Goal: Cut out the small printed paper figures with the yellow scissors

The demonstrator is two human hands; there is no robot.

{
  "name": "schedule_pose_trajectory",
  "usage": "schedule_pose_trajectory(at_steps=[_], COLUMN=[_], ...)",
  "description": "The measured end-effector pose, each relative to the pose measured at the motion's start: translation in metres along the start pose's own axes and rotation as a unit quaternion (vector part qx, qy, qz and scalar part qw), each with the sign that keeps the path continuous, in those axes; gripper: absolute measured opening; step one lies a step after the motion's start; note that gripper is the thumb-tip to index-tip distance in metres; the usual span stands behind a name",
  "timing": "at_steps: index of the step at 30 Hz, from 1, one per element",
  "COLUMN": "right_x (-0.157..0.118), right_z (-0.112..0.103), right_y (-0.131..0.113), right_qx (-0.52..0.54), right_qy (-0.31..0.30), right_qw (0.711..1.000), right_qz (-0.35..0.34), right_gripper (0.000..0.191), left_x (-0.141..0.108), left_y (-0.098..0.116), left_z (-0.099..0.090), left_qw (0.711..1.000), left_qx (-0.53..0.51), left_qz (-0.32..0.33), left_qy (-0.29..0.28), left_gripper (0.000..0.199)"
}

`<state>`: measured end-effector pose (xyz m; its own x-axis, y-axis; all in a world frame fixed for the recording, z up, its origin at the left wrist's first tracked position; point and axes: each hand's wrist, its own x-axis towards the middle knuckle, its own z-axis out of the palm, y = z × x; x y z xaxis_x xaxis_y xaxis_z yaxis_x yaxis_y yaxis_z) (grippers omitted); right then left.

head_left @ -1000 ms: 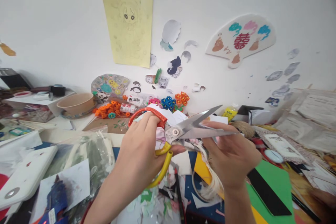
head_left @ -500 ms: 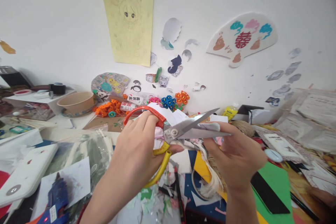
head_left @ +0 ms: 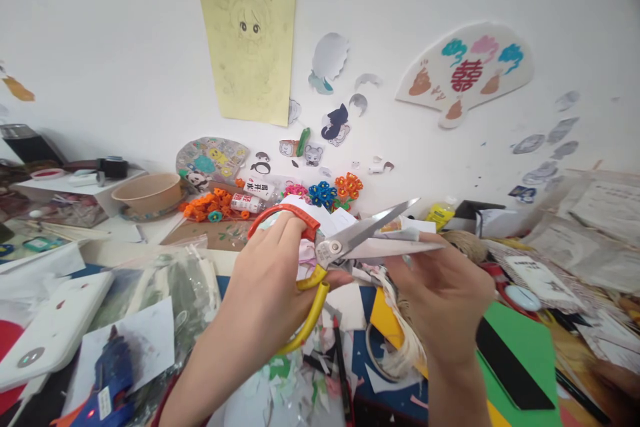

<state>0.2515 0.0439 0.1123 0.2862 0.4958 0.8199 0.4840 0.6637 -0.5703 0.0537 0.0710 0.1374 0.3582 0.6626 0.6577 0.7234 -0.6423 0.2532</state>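
Since the earlier frame, the right hand (head_left: 440,297) has shifted slightly left, nearer the pivot of the scissors (head_left: 336,247). Left hand (head_left: 270,270) grips the scissors in front of the body, above the cluttered table; its fingers are curled around the coated handles, one red, one yellow, the yellow loop showing a gap. Blades are smooth grey metal, tapered and parted. Fingers of the right hand are drawn narrow on a small pale paper piece (head_left: 400,234), which lies between the blades as seen; the lower blade hides part of the grip, and whether the metal touches the paper cannot be told.

Below are thin, irregular paper scraps (head_left: 280,380) and a loose bundle of off-white cord (head_left: 407,353). A flat green sheet (head_left: 533,337) lies under a glossy black slab (head_left: 515,370). At left, a creased clear plastic bag (head_left: 160,280) adjoins a blue glue gun (head_left: 114,367), cut off by the lower edge. Lettering on the blade is illegible; a dark shape (head_left: 615,377) at the right edge is too blurred to identify.
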Motion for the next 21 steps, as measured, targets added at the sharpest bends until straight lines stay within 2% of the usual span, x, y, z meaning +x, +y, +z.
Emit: schedule_pose_trajectory(at_steps=[7,13,21], right_x=[0.0055,0.0021,0.0], right_z=[0.001,-0.0008,-0.0008], right_y=[-0.0041,-0.001,0.0021], right_qx=[0.055,0.005,-0.049], right_qy=[-0.024,-0.018,0.005], right_qw=[0.998,1.0,0.999], right_qz=[0.006,0.001,-0.018], right_gripper=[0.025,0.022,0.012], left_x=[0.0001,-0.0011,-0.0017], left_y=[0.0002,0.0023,0.0018], left_z=[-0.0027,-0.0046,-0.0028], left_qw=[0.999,1.0,1.0], left_qx=[-0.026,-0.009,0.001], left_qz=[-0.016,-0.008,0.0], left_qy=[-0.017,0.012,0.009], left_gripper=[0.04,0.037,0.038])
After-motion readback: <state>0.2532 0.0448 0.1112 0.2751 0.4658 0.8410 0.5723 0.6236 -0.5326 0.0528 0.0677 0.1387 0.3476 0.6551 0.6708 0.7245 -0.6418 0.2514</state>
